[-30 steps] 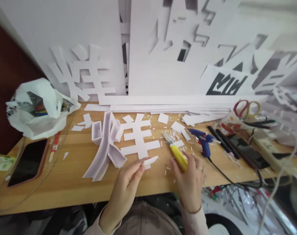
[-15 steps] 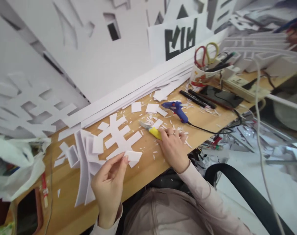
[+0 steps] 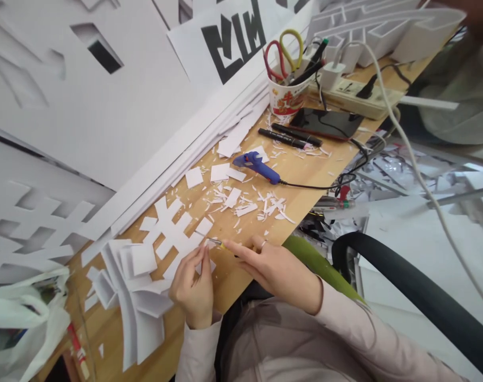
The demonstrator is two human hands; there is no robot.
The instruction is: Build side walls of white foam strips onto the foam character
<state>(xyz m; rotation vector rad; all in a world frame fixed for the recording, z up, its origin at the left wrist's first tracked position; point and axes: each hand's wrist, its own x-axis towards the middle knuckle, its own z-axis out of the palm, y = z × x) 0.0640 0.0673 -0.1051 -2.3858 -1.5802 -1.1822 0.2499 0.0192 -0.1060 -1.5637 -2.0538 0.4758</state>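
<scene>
Both hands work at the table's near edge [image 3: 241,276]; left hand [image 3: 193,286] pinches a white strip [image 3: 205,260]; right hand [image 3: 273,268] grips a knife [image 3: 213,242].

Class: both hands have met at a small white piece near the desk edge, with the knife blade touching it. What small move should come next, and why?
Probably a short cut. The left hand pinches the small white piece; the right hand points the utility knife blade at its edge, so drawing it away from the fingers seems safest.

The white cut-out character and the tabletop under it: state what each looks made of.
White cut-out character: probably foam board or thick card, matte; its cut edges show thickness, and strips stand on edge beside it. Tabletop: wood or wood-look laminate, light with visible grain and a smooth, low sheen. The left hand pinches a white piece; the right hand holds a knife against it.
</scene>
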